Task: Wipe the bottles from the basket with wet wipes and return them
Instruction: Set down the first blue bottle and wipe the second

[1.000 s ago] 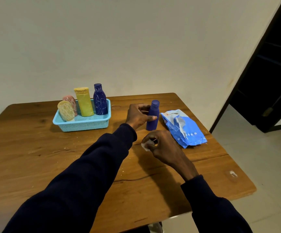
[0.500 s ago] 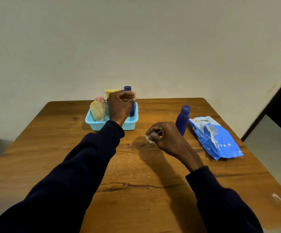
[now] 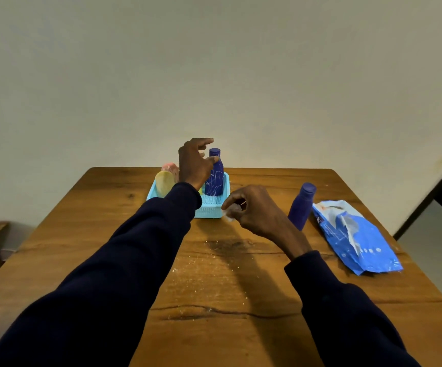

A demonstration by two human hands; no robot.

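A light blue basket [image 3: 212,208] stands at the far middle of the wooden table [image 3: 222,287]. In it stand a patterned dark blue bottle [image 3: 215,178], a pale yellow rounded bottle [image 3: 164,183] and a pink one [image 3: 170,167]. My left hand [image 3: 194,164] hovers over the basket with fingers spread, its thumb at the patterned bottle's neck; it hides whatever is behind it. A plain dark blue bottle [image 3: 300,206] stands upright on the table to the right. My right hand [image 3: 254,210] pinches a crumpled white wet wipe [image 3: 228,212] just in front of the basket.
A blue wet-wipe pack [image 3: 356,238] lies opened at the table's right side, close to the plain bottle. The table's right edge drops to a tiled floor beside a dark doorway. A wall rises right behind the table. Crumbs dot the tabletop.
My left hand has let go of the plain blue bottle, left standing on the table, and moved left to the basket. My right hand has kept the wipe.
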